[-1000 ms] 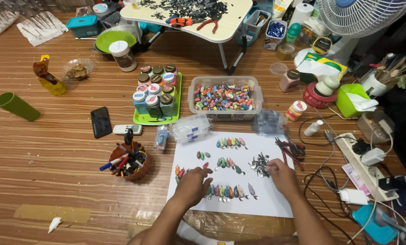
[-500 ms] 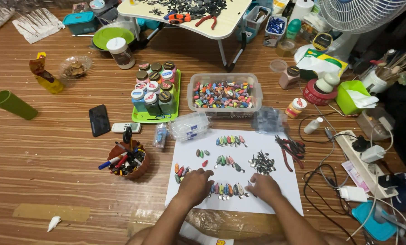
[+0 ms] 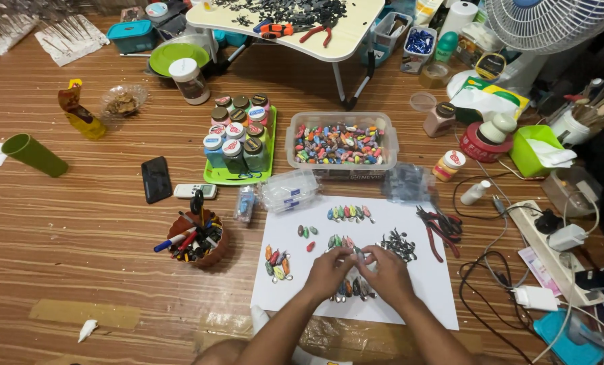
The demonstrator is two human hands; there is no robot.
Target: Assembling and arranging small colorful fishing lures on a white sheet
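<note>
hands (image 3: 357, 272) together, white sheet (image 3: 423, 287), wooden floor (image 3: 79, 250)

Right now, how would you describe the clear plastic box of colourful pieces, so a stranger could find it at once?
Start from the white paper sheet on the wooden floor, where both hands work. Just above its top edge stands the clear plastic box, rectangular and full of small mixed-colour pieces. The green tray to its left holds lidded jars instead, and no other container nearby shows such a colourful heap.

Warm indoor light is falling across a striped brown wooden floor (image 3: 79, 223), where a low cream folding table (image 3: 356, 34) is standing at the far edge beside a white electric fan (image 3: 552, 23).
</note>
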